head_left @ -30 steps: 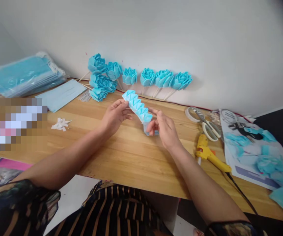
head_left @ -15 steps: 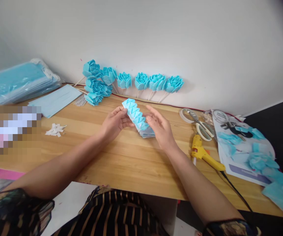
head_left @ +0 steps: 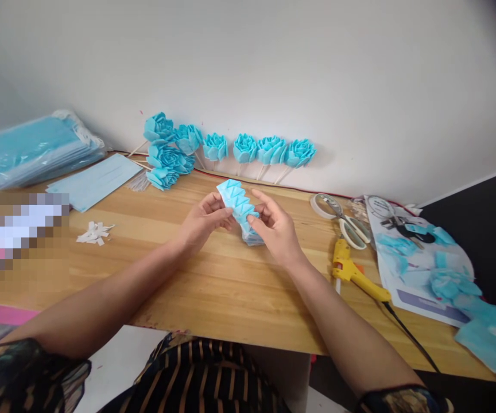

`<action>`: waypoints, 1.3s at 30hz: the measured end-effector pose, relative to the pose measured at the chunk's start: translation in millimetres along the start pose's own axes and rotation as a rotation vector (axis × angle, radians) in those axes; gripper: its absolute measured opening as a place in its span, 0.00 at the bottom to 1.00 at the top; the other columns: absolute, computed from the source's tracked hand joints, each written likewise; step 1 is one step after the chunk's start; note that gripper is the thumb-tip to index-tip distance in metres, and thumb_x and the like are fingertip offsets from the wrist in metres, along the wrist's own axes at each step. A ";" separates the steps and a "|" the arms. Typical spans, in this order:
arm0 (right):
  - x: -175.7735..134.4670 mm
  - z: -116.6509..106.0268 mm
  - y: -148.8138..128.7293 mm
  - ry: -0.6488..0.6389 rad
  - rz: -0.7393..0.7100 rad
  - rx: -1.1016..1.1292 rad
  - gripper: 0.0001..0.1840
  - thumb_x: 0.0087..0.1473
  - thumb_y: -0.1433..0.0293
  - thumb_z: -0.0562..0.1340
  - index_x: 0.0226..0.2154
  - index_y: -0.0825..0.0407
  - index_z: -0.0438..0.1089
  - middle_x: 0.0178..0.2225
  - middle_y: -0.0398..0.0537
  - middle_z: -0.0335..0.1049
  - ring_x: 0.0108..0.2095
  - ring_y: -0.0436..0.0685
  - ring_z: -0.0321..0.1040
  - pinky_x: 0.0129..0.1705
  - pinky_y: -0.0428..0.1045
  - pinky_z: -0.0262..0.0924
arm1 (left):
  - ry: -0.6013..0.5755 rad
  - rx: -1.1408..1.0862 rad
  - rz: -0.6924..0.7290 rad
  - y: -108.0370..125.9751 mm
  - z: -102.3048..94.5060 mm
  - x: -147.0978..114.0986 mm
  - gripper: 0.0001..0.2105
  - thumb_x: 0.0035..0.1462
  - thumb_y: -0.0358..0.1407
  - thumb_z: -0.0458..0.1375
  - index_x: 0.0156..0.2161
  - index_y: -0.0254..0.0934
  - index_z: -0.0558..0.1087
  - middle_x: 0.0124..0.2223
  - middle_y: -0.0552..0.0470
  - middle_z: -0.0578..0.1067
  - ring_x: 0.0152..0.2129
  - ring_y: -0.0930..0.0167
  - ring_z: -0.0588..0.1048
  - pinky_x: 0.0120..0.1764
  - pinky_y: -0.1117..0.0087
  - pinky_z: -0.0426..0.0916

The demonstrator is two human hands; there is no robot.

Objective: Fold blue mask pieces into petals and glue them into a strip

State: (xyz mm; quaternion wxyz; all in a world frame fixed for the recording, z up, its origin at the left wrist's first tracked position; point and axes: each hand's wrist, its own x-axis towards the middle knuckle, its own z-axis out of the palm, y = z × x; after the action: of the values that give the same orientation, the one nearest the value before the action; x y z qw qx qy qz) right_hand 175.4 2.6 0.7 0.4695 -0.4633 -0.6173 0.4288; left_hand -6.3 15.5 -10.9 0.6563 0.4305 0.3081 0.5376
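Between my hands, above the middle of the wooden table [head_left: 213, 287], is a blue folded strip [head_left: 236, 198] with a row of overlapping triangular points along it. My left hand [head_left: 207, 218] pinches its left edge, thumb on the front face. My right hand [head_left: 276, 226] grips the lower right part between thumb and fingers, its index finger raised behind. The strip is tilted, its upper end leaning left. Beneath its lower end hangs a paler, layered part [head_left: 253, 238], partly hidden by the right hand.
Blue fabric roses [head_left: 244, 148] on sticks line the wall. Left are bagged masks [head_left: 28, 143], flat blue sheets [head_left: 95, 180] and white scraps [head_left: 95, 232]. Right are a tape roll [head_left: 322, 206], scissors [head_left: 355, 232], a yellow glue gun [head_left: 355, 272] with a cable, and a printed sheet [head_left: 415, 269].
My left thumb has moved down and right along the strip, and my right thumb now presses lower on its front. The whole view has shifted slightly.
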 end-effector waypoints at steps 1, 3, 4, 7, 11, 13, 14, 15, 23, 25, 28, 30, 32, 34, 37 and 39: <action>-0.3 0.1 0.0 -0.008 0.004 0.015 0.32 0.53 0.66 0.64 0.61 0.48 0.65 0.38 0.45 0.74 0.33 0.52 0.69 0.35 0.49 0.64 | 0.001 0.017 0.014 -1.1 -0.7 0.7 0.15 0.47 0.35 0.71 0.38 0.34 0.71 0.33 0.52 0.77 0.27 0.72 0.76 0.29 0.72 0.71; -1.4 0.0 -1.0 -0.015 0.015 0.043 0.31 0.55 0.64 0.64 0.61 0.48 0.65 0.36 0.44 0.73 0.32 0.52 0.68 0.34 0.49 0.64 | 0.004 0.040 0.036 -3.0 -2.1 1.9 0.15 0.47 0.34 0.70 0.38 0.34 0.72 0.32 0.52 0.77 0.26 0.73 0.76 0.29 0.72 0.71; -2.0 -0.1 -1.8 -0.012 0.019 0.056 0.29 0.57 0.63 0.63 0.61 0.49 0.66 0.34 0.44 0.73 0.31 0.52 0.67 0.33 0.49 0.63 | 0.008 0.045 0.042 -3.8 -2.6 2.3 0.14 0.47 0.34 0.70 0.37 0.34 0.72 0.32 0.53 0.77 0.25 0.73 0.75 0.29 0.72 0.71; -3.1 -0.3 -3.7 -0.012 0.028 0.092 0.28 0.58 0.59 0.63 0.59 0.49 0.67 0.32 0.43 0.72 0.31 0.53 0.67 0.34 0.49 0.63 | 0.004 0.039 0.041 -4.9 -2.8 2.1 0.14 0.47 0.34 0.70 0.37 0.34 0.71 0.30 0.53 0.77 0.24 0.73 0.76 0.29 0.72 0.71; -1.8 0.1 -1.0 -0.048 0.031 0.096 0.32 0.55 0.60 0.65 0.61 0.49 0.65 0.36 0.45 0.74 0.33 0.53 0.68 0.34 0.49 0.63 | -0.035 0.039 0.023 -5.3 -1.0 0.3 0.16 0.47 0.35 0.71 0.37 0.33 0.70 0.30 0.53 0.78 0.23 0.73 0.77 0.29 0.72 0.71; -0.7 0.1 1.7 -0.040 0.019 0.068 0.32 0.54 0.62 0.65 0.61 0.49 0.65 0.36 0.44 0.73 0.32 0.52 0.67 0.33 0.49 0.61 | -0.055 0.049 0.017 -5.6 -0.1 -0.2 0.17 0.47 0.36 0.72 0.38 0.33 0.70 0.30 0.53 0.78 0.23 0.73 0.77 0.28 0.72 0.72; -0.2 0.1 2.8 -0.031 0.013 0.057 0.32 0.54 0.62 0.65 0.61 0.49 0.65 0.34 0.43 0.72 0.31 0.51 0.66 0.32 0.48 0.60 | -0.064 0.052 0.015 -5.8 0.2 -0.4 0.17 0.47 0.36 0.72 0.39 0.33 0.71 0.30 0.53 0.78 0.23 0.73 0.77 0.28 0.72 0.72; 0.1 0.1 3.8 -0.024 0.009 0.053 0.32 0.54 0.63 0.65 0.61 0.50 0.66 0.33 0.42 0.71 0.30 0.50 0.65 0.32 0.48 0.59 | -0.070 0.053 0.014 -6.0 0.3 -0.5 0.17 0.47 0.36 0.72 0.39 0.33 0.71 0.30 0.53 0.78 0.23 0.73 0.77 0.28 0.72 0.72; -1.1 3.5 3.7 0.011 0.002 0.085 0.30 0.55 0.62 0.64 0.60 0.49 0.68 0.31 0.41 0.68 0.29 0.50 0.62 0.30 0.47 0.58 | -0.088 0.135 0.024 -1.4 -4.1 1.6 0.17 0.49 0.38 0.71 0.40 0.34 0.72 0.30 0.51 0.78 0.24 0.71 0.77 0.29 0.71 0.72; -1.7 3.3 1.8 0.036 -0.004 0.099 0.29 0.56 0.62 0.63 0.60 0.48 0.68 0.31 0.41 0.67 0.29 0.50 0.61 0.30 0.47 0.58 | -0.096 0.220 0.047 9.8 -5.6 3.2 0.17 0.51 0.42 0.70 0.41 0.34 0.73 0.30 0.50 0.78 0.25 0.70 0.77 0.29 0.70 0.72; -1.9 1.5 -1.6 0.068 -0.016 0.125 0.29 0.56 0.62 0.64 0.60 0.47 0.68 0.30 0.40 0.66 0.28 0.49 0.60 0.29 0.46 0.58 | -0.013 0.472 0.168 41.7 -11.6 0.7 0.15 0.57 0.47 0.65 0.35 0.35 0.76 0.29 0.49 0.78 0.23 0.71 0.75 0.29 0.71 0.70; -1.6 0.3 -3.1 0.066 -0.016 0.150 0.29 0.55 0.62 0.64 0.60 0.48 0.68 0.31 0.40 0.66 0.29 0.49 0.61 0.29 0.46 0.58 | 0.118 0.744 0.299 70.6 -21.6 -8.8 0.16 0.61 0.47 0.60 0.29 0.36 0.77 0.27 0.50 0.77 0.24 0.71 0.74 0.30 0.72 0.67; -1.3 -0.4 -3.6 0.057 -0.007 0.171 0.30 0.56 0.62 0.64 0.60 0.49 0.68 0.31 0.40 0.66 0.29 0.49 0.61 0.29 0.45 0.58 | 0.272 1.072 0.374 100.5 -38.5 -26.3 0.15 0.62 0.44 0.58 0.30 0.38 0.78 0.31 0.51 0.79 0.31 0.69 0.76 0.37 0.72 0.67; -1.4 -0.3 -3.4 0.050 0.008 0.182 0.30 0.56 0.62 0.64 0.60 0.49 0.68 0.30 0.40 0.66 0.28 0.49 0.61 0.29 0.45 0.58 | 0.429 1.363 0.355 126.3 -62.6 -51.2 0.13 0.63 0.44 0.56 0.37 0.40 0.79 0.41 0.52 0.81 0.41 0.64 0.77 0.43 0.70 0.67; -2.8 1.1 -2.8 0.023 0.036 0.208 0.30 0.56 0.61 0.64 0.61 0.49 0.67 0.30 0.40 0.66 0.29 0.49 0.63 0.31 0.45 0.60 | 0.667 1.679 0.151 150.5 -108.3 -96.7 0.21 0.62 0.50 0.53 0.58 0.47 0.70 0.61 0.55 0.73 0.57 0.53 0.70 0.57 0.56 0.64; -4.3 2.6 -2.1 -0.001 0.049 0.225 0.31 0.56 0.60 0.65 0.61 0.49 0.67 0.31 0.40 0.66 0.30 0.50 0.65 0.32 0.46 0.62 | 0.690 1.712 -0.065 156.7 -141.2 -128.0 0.35 0.59 0.55 0.56 0.68 0.60 0.51 0.70 0.65 0.60 0.66 0.47 0.57 0.65 0.47 0.51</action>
State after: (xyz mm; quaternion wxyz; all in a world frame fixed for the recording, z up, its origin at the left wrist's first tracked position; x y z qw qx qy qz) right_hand 173.1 -2.3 1.5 0.5075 -0.4225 -0.5542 0.5069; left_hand -227.5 -67.7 60.0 0.0008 0.5760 0.7910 0.2063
